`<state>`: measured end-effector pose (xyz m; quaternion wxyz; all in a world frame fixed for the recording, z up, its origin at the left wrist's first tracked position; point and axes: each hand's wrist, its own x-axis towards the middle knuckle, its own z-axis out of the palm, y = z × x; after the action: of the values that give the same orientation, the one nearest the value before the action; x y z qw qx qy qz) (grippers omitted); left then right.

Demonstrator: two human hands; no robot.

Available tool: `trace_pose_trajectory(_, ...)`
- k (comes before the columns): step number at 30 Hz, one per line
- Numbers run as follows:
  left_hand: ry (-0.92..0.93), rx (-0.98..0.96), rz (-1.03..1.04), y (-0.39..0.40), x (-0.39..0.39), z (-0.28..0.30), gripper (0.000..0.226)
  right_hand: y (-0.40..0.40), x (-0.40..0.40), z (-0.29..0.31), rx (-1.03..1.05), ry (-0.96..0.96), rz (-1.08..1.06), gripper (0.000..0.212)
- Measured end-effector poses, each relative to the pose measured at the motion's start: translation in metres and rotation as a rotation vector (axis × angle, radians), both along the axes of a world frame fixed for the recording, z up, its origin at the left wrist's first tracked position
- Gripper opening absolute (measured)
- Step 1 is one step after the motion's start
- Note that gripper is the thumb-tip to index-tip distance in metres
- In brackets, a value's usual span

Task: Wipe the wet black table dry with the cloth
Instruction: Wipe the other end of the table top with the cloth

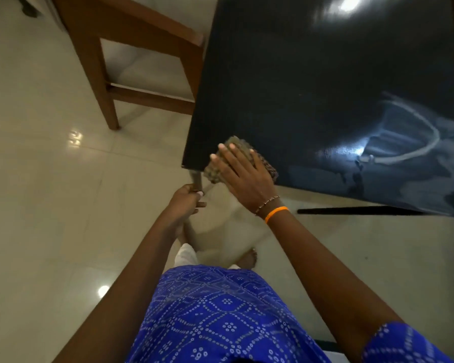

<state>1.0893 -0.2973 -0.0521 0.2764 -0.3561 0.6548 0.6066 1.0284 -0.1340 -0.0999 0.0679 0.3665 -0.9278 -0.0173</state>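
The right hand [243,171] presses flat on the cloth [240,159] at the table's [312,74] near-left corner, the left hand [186,200] seemingly gripping the table leg [196,178] below, while wet streaks [393,142] remain unwiped at the right.

- Your right hand [243,174] lies flat, palm down, fingers straight and slightly spread, pressing on a bunched brown-grey cloth [240,159].
- Your right wrist bears a thin beaded bracelet [268,201] and an orange band [276,213]; the forearm stretches forward, bare to a blue patterned sleeve.
- Your left hand [186,200] sits lower, its fingers curled in a grip round a dark bench leg [195,179].
- Your left arm reaches forward, nearly straight.
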Motion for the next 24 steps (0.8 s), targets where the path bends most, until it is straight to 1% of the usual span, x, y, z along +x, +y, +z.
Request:
trace_pose_trajectory(3, 0.041, 0.0, -0.161, 0.038, 0.002, 0.01, 0.032, 0.082, 0.006, -0.003, -0.028, 0.053, -0.098, 0.052)
trace_pose_trajectory(6, 0.108, 0.008, -0.302, 0.078, 0.0, 0.018, 0.029, 0.167, 0.013, 0.001, 0.033, 0.016, -0.192, 0.056)
trace_pose_trajectory(9, 0.177, -0.015, -0.316, 0.109, -0.003, 0.025, 0.028, 0.245, 0.024, 0.008, 0.081, -0.097, -0.358, 0.06)
trace_pose_trajectory(11, 0.203, -0.022, -0.312, 0.125, -0.001, 0.027, 0.027, 0.286, 0.031, 0.015, 0.074, -0.185, -0.484, 0.06)
trace_pose_trajectory(13, 0.209, -0.024, -0.323, 0.136, 0.003, 0.027, 0.028, 0.312, 0.033, 0.022, 0.044, -0.264, -0.539, 0.057)
trace_pose_trajectory(16, 0.202, -0.032, -0.314, 0.147, 0.011, 0.023, 0.027, 0.325, 0.035, 0.022, -0.018, -0.311, -0.549, 0.059)
trace_pose_trajectory(19, 0.234, -0.083, -0.224, 0.158, 0.016, 0.018, 0.023, 0.306, 0.034, 0.02, -0.095, -0.327, -0.615, 0.065)
trace_pose_trajectory(21, 0.27, -0.14, -0.123, 0.167, 0.018, 0.015, 0.022, 0.271, 0.03, 0.02, -0.107, -0.313, -0.645, 0.068)
trace_pose_trajectory(24, 0.338, -0.224, -0.019, 0.182, 0.015, 0.018, 0.027, 0.2, 0.021, 0.019, -0.145, -0.274, -0.638, 0.069)
